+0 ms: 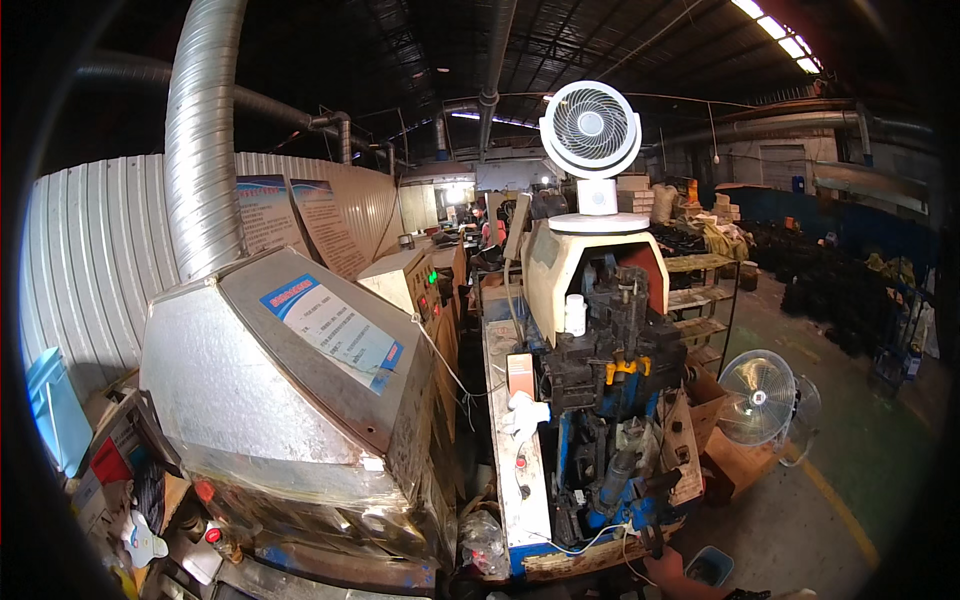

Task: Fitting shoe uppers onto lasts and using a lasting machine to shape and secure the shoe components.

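Note:
My right hand (672, 574) comes in at the lower edge, partly cut off, by the front right corner of a blue and black machine (610, 440). Its fingers look closed at the lower end of a dark, long piece (654, 541), which I cannot make out well. A thin white cable (590, 546) runs along the machine's front close by. On the machine are yellow fittings (628, 368), a white bottle (575, 314) and a white cloth or glove (524, 416). My left hand does not show.
A large metal hood (240, 360) with a silver duct (205, 140) stands left. A white fan (592, 130) tops the machine. Another floor fan (757, 398), a cardboard box (735, 465) and a bucket (710, 566) are on the right. Shelves (697, 298) stand behind.

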A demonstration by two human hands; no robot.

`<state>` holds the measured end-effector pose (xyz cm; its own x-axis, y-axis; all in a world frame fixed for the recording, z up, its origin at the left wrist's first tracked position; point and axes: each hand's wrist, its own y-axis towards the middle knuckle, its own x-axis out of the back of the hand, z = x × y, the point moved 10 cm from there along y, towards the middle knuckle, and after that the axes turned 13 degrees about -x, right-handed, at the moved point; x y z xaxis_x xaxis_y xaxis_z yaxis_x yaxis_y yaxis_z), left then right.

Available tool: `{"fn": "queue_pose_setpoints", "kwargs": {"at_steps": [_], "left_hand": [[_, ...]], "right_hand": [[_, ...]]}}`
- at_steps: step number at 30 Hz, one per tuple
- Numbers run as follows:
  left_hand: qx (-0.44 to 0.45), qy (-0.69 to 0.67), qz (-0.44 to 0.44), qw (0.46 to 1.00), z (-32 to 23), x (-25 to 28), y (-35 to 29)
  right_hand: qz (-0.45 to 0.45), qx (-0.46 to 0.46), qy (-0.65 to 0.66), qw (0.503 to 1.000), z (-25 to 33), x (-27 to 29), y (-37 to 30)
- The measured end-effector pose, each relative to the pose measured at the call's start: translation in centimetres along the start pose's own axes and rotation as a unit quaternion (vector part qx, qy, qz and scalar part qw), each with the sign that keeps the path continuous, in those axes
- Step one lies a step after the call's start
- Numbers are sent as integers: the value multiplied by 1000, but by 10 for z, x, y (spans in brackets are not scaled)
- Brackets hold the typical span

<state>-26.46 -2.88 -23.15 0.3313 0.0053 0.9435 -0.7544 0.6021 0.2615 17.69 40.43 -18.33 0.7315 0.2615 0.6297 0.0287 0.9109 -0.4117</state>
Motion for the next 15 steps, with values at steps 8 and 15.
{"fn": "queue_pose_setpoints", "kwargs": {"at_steps": [8, 15], "left_hand": [[0, 0, 20, 1000, 0, 1, 0], [17, -207, 43, 977, -1, -3, 2]], "right_hand": [[7, -9, -3, 1000, 3, 1, -3], [29, -22, 4, 999, -5, -5, 9]]}}
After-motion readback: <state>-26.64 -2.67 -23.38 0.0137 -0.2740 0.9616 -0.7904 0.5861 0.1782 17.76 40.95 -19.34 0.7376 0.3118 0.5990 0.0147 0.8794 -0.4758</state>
